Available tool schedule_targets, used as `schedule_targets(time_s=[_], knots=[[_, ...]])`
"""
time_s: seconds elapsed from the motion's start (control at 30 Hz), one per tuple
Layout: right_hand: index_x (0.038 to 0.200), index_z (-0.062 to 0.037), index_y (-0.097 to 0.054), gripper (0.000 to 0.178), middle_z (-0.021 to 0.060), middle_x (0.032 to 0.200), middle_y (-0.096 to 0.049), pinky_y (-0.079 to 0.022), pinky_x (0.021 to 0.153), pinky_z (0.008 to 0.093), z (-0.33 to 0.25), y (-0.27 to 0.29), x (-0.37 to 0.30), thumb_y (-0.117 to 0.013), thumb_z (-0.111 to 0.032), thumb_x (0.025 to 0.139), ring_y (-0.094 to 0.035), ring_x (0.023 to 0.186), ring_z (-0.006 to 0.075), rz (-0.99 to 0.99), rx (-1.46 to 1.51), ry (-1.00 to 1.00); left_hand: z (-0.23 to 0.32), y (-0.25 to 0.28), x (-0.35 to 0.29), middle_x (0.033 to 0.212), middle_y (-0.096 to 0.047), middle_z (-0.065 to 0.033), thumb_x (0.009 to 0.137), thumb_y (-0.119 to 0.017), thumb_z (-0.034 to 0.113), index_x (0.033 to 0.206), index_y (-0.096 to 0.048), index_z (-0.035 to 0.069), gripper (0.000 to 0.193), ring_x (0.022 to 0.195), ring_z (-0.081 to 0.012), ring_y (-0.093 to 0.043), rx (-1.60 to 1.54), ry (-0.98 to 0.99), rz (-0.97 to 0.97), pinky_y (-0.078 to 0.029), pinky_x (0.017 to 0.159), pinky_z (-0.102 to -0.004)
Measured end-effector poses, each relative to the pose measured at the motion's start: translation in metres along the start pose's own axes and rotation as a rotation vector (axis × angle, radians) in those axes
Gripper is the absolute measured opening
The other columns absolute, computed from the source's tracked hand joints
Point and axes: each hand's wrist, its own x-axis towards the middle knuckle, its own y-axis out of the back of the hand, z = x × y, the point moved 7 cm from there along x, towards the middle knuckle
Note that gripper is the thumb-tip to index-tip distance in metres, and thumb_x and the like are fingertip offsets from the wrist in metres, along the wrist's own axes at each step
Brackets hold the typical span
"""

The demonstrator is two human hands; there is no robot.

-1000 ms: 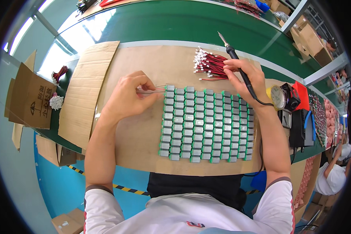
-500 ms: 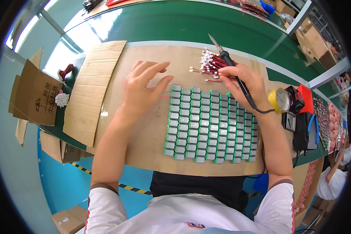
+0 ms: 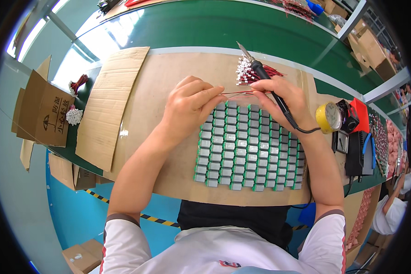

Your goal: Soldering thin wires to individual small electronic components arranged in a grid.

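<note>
My right hand (image 3: 285,98) holds a soldering iron (image 3: 259,68) with a black handle, its metal tip pointing up and to the left. Thumb and forefinger of the same hand also pinch one end of a thin red wire lead (image 3: 237,92). The lead's other end sits between the closed fingertips of my left hand (image 3: 192,104), so it stretches between both hands. Just below lie rows of small grey blocks with green edges (image 3: 251,148), packed close together. Behind the iron rests a bundle of red and black wires with white connectors (image 3: 245,73).
At right stand a roll of yellow tape (image 3: 324,118), a red container (image 3: 360,114) and a black box (image 3: 357,157). A cardboard sheet (image 3: 109,109) lies at left, beside an open carton (image 3: 43,109). The iron's cord hangs past the table's front edge.
My left hand has moved right, and its spread fingers have closed on the wire lead. The lead is now held between both hands. The soldering iron has shifted slightly left.
</note>
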Motion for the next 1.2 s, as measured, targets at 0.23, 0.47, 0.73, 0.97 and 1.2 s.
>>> schedule_targets(time_s=[0.23, 0.47, 0.73, 0.97, 1.2], knots=[[0.114, -0.0045, -0.070, 0.027, 0.0129, 0.094, -0.073, -0.057, 0.073, 0.0340, 0.012, 0.003, -0.004, -0.075, 0.004, 0.088, -0.072, 0.080, 0.0263, -0.010, -0.010, -0.042, -0.007, 0.001, -0.002, 0.082, -0.073, -0.0076, 0.079, -0.086, 0.003, 0.094, -0.081, 0.002, 0.016, 0.075, -0.0216, -0.065, -0.064, 0.084, -0.018, -0.053, 0.064, -0.0332], [0.116, -0.0031, -0.069, 0.027, 0.0118, 0.103, -0.075, -0.060, 0.082, 0.0322, 0.021, 0.006, -0.008, -0.076, 0.002, 0.090, -0.075, 0.092, 0.0210, 0.012, 0.037, -0.251, -0.015, 0.007, -0.004, 0.079, -0.074, -0.0064, 0.081, -0.083, 0.001, 0.093, -0.082, 0.002, 0.012, 0.076, -0.0173, -0.066, -0.201, 0.300, -0.059, -0.051, 0.065, -0.0304], [0.123, -0.0023, -0.066, 0.034, 0.0110, 0.110, -0.075, -0.061, 0.094, 0.0331, 0.016, -0.007, -0.009, -0.078, -0.001, 0.091, -0.074, 0.103, 0.0190, 0.048, 0.458, -0.447, -0.006, 0.005, -0.003, 0.080, -0.073, -0.0054, 0.081, -0.084, 0.001, 0.094, -0.082, 0.002, 0.013, 0.077, -0.0159, -0.066, -0.288, 0.232, -0.091, -0.051, 0.064, -0.0290], [0.123, -0.0031, -0.067, 0.031, 0.0082, 0.107, -0.074, -0.061, 0.093, 0.0309, 0.013, -0.009, -0.013, -0.075, 0.002, 0.093, -0.073, 0.101, 0.0158, 0.057, 0.544, -0.528, -0.005, 0.006, -0.007, 0.086, -0.075, -0.0062, 0.079, -0.086, 0.002, 0.100, -0.082, 0.002, 0.021, 0.080, -0.0175, -0.067, -0.298, 0.209, -0.137, -0.052, 0.067, -0.0297], [0.121, -0.0031, -0.068, 0.030, 0.0080, 0.100, -0.074, -0.061, 0.089, 0.0300, -0.009, -0.014, -0.009, -0.074, 0.002, 0.092, -0.074, 0.097, 0.0155, -0.022, 0.496, -0.484, 0.010, 0.014, 0.002, 0.097, -0.076, -0.0086, 0.077, -0.087, 0.005, 0.115, -0.077, 0.002, 0.040, 0.088, -0.0227, -0.070, -0.358, 0.193, -0.171, -0.055, 0.078, -0.0345]])
